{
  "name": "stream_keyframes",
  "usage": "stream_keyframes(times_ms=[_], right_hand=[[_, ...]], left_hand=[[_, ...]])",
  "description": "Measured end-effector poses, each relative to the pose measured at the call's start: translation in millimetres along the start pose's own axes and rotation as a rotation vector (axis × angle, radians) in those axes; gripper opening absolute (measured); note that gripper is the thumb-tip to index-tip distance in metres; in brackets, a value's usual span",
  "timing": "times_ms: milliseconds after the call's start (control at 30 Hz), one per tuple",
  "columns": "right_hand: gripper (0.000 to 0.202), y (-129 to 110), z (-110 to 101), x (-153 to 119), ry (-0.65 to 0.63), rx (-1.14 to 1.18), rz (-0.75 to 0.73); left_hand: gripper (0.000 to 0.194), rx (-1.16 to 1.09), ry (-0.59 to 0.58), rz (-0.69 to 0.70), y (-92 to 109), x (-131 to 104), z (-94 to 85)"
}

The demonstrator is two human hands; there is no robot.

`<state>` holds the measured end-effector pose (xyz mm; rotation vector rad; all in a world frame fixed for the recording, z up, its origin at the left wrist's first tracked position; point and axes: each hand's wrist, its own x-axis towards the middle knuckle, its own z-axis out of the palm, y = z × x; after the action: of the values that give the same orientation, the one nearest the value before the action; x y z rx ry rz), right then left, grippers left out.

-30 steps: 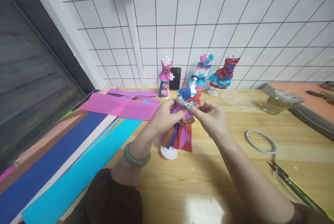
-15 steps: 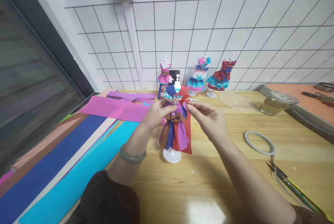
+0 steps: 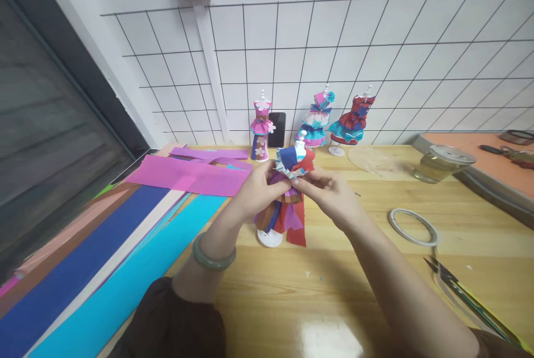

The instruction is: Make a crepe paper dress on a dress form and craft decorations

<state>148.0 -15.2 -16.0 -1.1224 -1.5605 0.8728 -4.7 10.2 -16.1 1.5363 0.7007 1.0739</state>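
A small white dress form [image 3: 301, 146] wears a layered paper dress [image 3: 279, 216] in blue, red, purple and brown. It leans to the right over its round white base [image 3: 269, 238]. My left hand [image 3: 263, 188] grips the dress at the waist from the left, thumb across the purple ruffle. From the right, my right hand [image 3: 327, 194] pinches the waist just under the striped white-and-blue frill, its thumb close to the left thumb. The other fingers of both hands are partly hidden behind the form. A red paper strip [image 3: 297, 230] hangs or lies behind the skirt.
Several coloured paper strips [image 3: 137, 219] cover the table's left. Three dressed forms [image 3: 315, 118] and a phone [image 3: 277, 130] stand by the tiled wall. To the right are a tape roll [image 3: 413, 227], scissors [image 3: 463, 291], a cup [image 3: 442, 164] and an orange tray [image 3: 459, 143].
The dress form has tipped from upright to leaning right, its top turned away from the left. My right thumb has come closer to the left one at the waist.
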Motion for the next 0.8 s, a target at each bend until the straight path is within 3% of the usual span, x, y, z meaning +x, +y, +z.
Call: stream_keyframes(times_ms=[200, 433, 633, 800], right_hand=[[0.022, 6.3, -6.9, 4.3, 0.009, 0.102, 0.069], [0.024, 23.4, -14.9, 10.8, -0.055, 0.116, 0.062], [0.027, 23.4, -13.9, 11.9, -0.138, 0.115, 0.069], [0.022, 21.6, -15.3, 11.4, -0.178, 0.114, 0.087]], left_hand=[[0.027, 0.198, 0.005, 0.031, 2.7, -2.7, 2.5], [0.028, 0.043, -0.245, -0.044, 15.7, -3.1, -11.4], [0.03, 0.14, -0.206, -0.057, 10.2, -2.4, -18.7], [0.036, 0.494, -0.141, 0.074, 9.0, -7.1, -16.0]])
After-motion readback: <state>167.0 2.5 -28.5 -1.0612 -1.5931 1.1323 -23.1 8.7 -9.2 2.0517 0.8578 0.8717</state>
